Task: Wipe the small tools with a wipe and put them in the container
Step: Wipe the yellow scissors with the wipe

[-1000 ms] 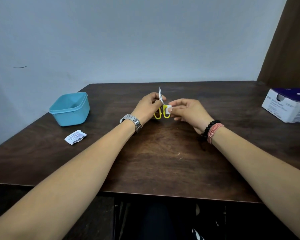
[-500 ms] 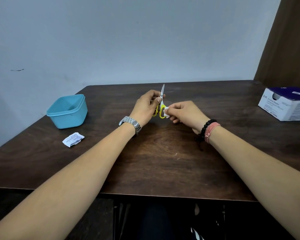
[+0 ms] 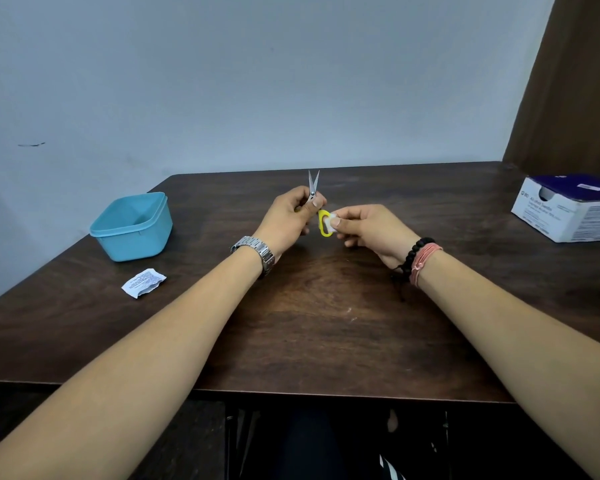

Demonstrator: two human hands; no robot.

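Small scissors [image 3: 313, 184] with yellow handles stand upright above the middle of the dark wooden table, blades pointing up and slightly parted. My left hand [image 3: 289, 220] grips them near the pivot and hides one handle. My right hand [image 3: 371, 229] pinches a small white wipe [image 3: 329, 222] against the yellow handle loop that shows. The light blue container [image 3: 132, 226] sits open on the table at the left, apart from both hands; nothing shows inside it.
A torn white wipe packet [image 3: 143, 283] lies in front of the container. A white and purple box of swabs [image 3: 568, 208] stands at the table's right edge. The wall runs close behind the table [image 3: 326, 334], and a brown curtain hangs at the far right.
The scissor blades have parted slightly and one yellow handle swung out to the right. My right hand with the wipe moved onto that handle loop.
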